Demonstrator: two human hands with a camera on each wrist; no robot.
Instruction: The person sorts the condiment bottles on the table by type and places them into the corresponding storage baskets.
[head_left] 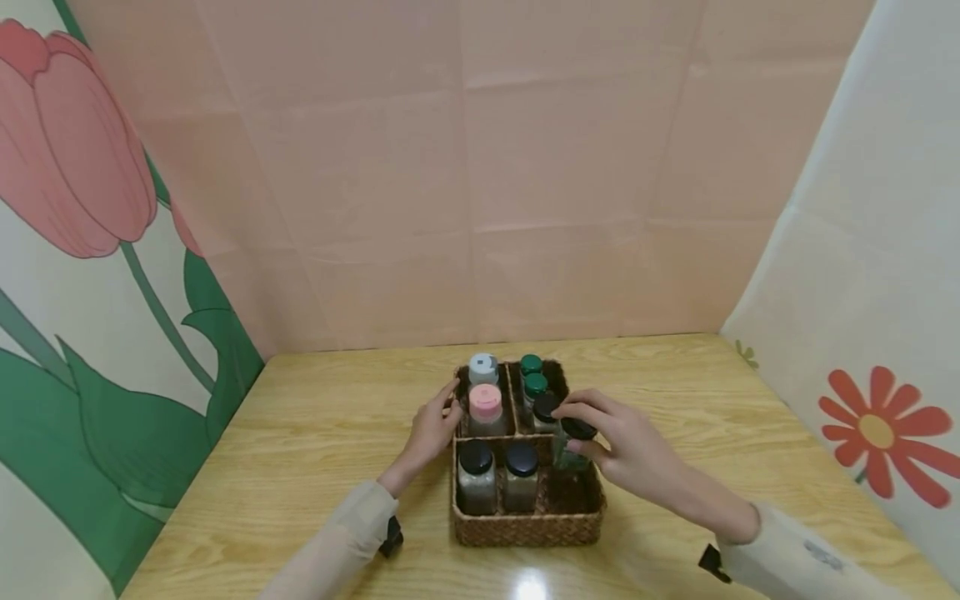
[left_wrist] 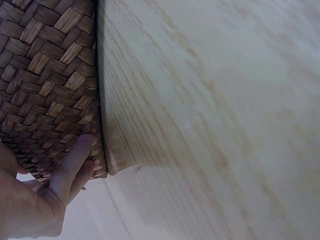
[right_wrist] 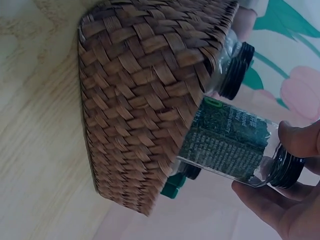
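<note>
A brown woven basket (head_left: 527,531) with compartments stands on the table and holds several lidded jars. My right hand (head_left: 637,446) pinches a clear jar with a black lid and green label (right_wrist: 227,140) near its top, between thumb and fingers. That jar is partly raised above the front right compartment, its lower end still behind the basket's rim. On the basket's left side my left hand (head_left: 433,429) rests, its fairly straight fingers (left_wrist: 72,162) touching the woven outer wall. Two black-lidded jars, left (head_left: 476,479) and right (head_left: 521,479), stand in the front compartment.
The back left section holds a pink-lidded jar (head_left: 486,408) and a grey-white-lidded jar (head_left: 483,367). In the back right are green-lidded jars (head_left: 535,385) and a black-lidded jar (head_left: 546,410). Wood-grain table (head_left: 337,400) surrounds the basket; a pink sheet (head_left: 465,183) hangs behind.
</note>
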